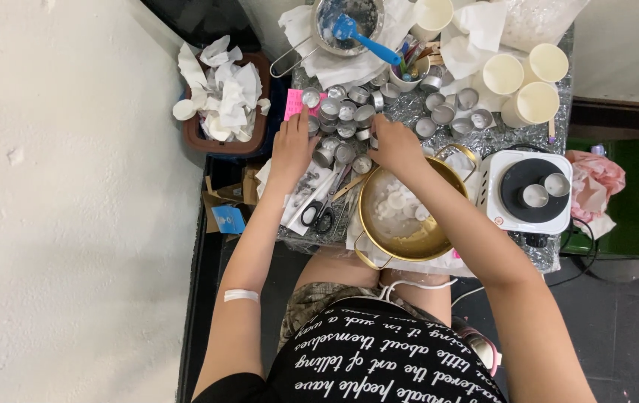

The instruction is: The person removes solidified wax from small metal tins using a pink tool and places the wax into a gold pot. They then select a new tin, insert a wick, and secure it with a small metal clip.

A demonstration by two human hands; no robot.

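My left hand [292, 146] lies palm down, fingers loosely spread, on a cluster of small metal cups [345, 119] in the middle of the foil-covered surface [550, 257]. My right hand [394, 144] reaches into the same cluster, fingertips pinched around one cup. Just below it sits a gold pan [401, 242] holding white wax pieces. Scissors [319, 215] lie beside the pan; a white hot plate [530, 192] stands to the right, paper cups [528, 78] beyond.

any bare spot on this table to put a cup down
Hardly. One small foil-covered patch shows between the loose metal cups and the white hotplate. The left hand and right hand work among packed small tins; the gold pot fills the front.
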